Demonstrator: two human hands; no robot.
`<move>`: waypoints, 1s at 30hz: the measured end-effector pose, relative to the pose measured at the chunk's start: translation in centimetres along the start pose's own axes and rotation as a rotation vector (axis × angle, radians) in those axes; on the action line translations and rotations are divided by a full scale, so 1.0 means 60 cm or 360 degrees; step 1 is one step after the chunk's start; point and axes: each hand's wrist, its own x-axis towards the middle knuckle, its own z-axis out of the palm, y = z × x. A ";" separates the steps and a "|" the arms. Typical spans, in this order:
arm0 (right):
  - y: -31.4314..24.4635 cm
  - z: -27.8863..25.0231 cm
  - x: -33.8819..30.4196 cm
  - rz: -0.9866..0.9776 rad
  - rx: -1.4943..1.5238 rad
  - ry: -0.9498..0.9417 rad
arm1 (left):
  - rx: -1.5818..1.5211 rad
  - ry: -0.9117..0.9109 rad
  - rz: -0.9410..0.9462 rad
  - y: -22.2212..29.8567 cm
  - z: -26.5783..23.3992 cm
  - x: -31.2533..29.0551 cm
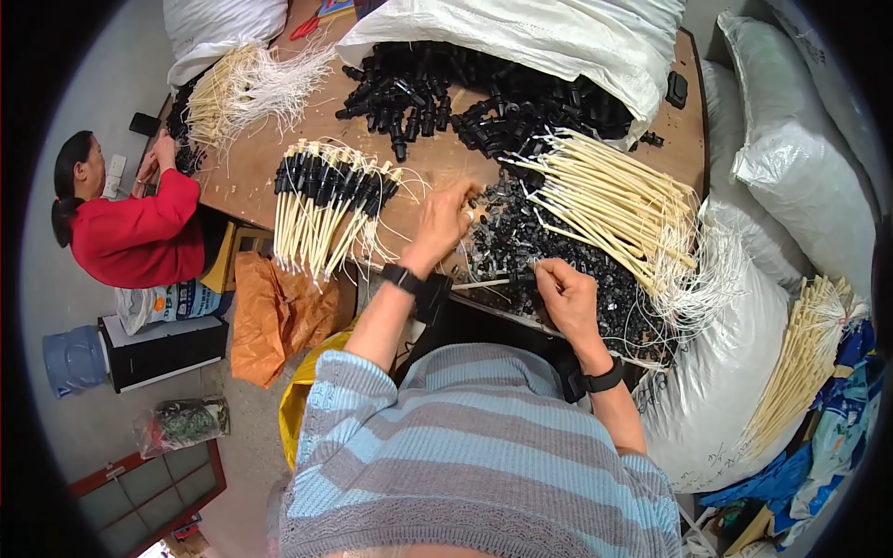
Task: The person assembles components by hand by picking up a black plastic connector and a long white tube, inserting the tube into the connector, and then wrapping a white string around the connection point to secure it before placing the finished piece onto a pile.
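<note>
My right hand (pixel 569 296) is closed in a pinch at the near edge of the table. Its fingertips are at the black end of a thin cream stick (pixel 482 284), which points left. My left hand (pixel 445 223) has its fingers curled together beside a heap of small black plastic pieces (pixel 507 219); what they hold, if anything, is too small to make out. Left of that hand lies a bundle of cream sticks with black fittings (pixel 330 200) and white strings. Plain cream sticks (pixel 614 200) with white strings rest on the right side of the heap.
A white sack (pixel 521 37) spills black fittings (pixel 419 93) at the back. Full white sacks (pixel 791 130) stand at the right. A person in red (pixel 139 228) works at the table's left, by more stringed sticks (pixel 219 98). An orange bag (pixel 270 321) lies below.
</note>
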 end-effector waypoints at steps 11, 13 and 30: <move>0.014 0.003 0.010 0.0112 0.0064 0.0262 | -0.1036 -0.0525 -0.0658 0.030 0.006 -0.023; 0.029 0.011 0.017 0.0053 -0.0070 0.0334 | -0.1339 -0.0526 -0.0655 0.098 0.012 -0.035; 0.005 -0.002 0.003 -0.0330 -0.0853 0.0429 | -0.0314 -0.0017 0.0130 0.132 0.025 -0.058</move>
